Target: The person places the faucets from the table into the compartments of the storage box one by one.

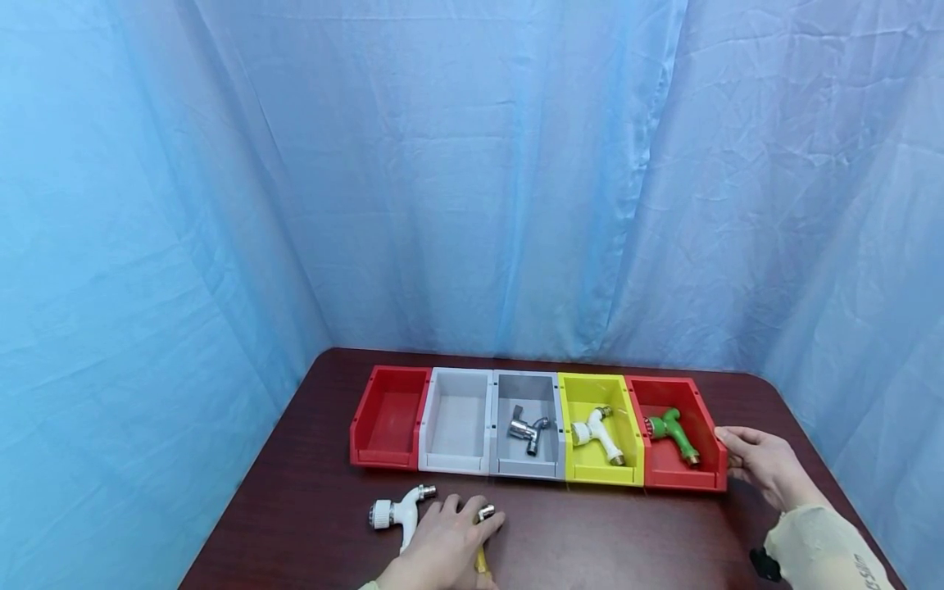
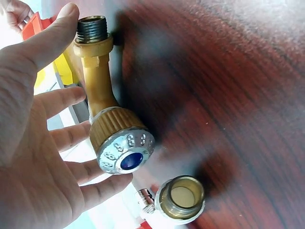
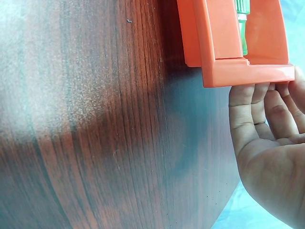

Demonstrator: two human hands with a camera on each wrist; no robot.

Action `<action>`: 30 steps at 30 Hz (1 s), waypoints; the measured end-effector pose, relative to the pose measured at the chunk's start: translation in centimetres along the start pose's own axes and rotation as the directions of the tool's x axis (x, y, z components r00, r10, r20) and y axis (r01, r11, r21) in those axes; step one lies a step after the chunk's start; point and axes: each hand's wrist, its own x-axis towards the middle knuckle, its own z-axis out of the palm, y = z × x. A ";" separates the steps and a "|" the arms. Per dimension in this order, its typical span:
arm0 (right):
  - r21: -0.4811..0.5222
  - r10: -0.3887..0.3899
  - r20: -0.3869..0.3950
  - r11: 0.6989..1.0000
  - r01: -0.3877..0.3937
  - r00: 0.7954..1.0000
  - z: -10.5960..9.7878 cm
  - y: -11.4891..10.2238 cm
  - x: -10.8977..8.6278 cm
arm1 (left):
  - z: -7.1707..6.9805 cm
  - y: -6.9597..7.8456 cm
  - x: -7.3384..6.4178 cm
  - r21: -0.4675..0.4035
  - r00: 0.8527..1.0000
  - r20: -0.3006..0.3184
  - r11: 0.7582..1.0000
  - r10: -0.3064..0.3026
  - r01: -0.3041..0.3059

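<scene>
My left hand (image 1: pixel 446 541) reaches over a yellow tap (image 2: pixel 99 86) on the table. In the left wrist view its thumb is by the tap's threaded end, and the fingers are spread loosely along the other side. A white tap (image 1: pixel 407 512) lies just left of that hand. At the far right, my right hand (image 1: pixel 767 467) grips the side wall of a red bin (image 1: pixel 682 479), thumb at the rim and fingers against the outside. Inside this bin lies a green tap (image 1: pixel 673 428).
The red bin ends a joined row. Leftward come a yellow bin (image 1: pixel 605 475) with a white tap (image 1: pixel 601 434), a grey bin (image 1: pixel 527 469) with a chrome tap (image 1: pixel 528 430), a white bin (image 1: pixel 456 426) and another red bin (image 1: pixel 387 418). Blue curtains (image 1: pixel 472 180) surround the dark table (image 1: pixel 575 533).
</scene>
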 end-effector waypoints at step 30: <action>0.006 -0.015 -0.015 1.000 0.015 1.000 0.1 0.4 0.1 | 0.6 -0.3 0.2 -0.003 0.997 0.052 0.998 0.064 -0.064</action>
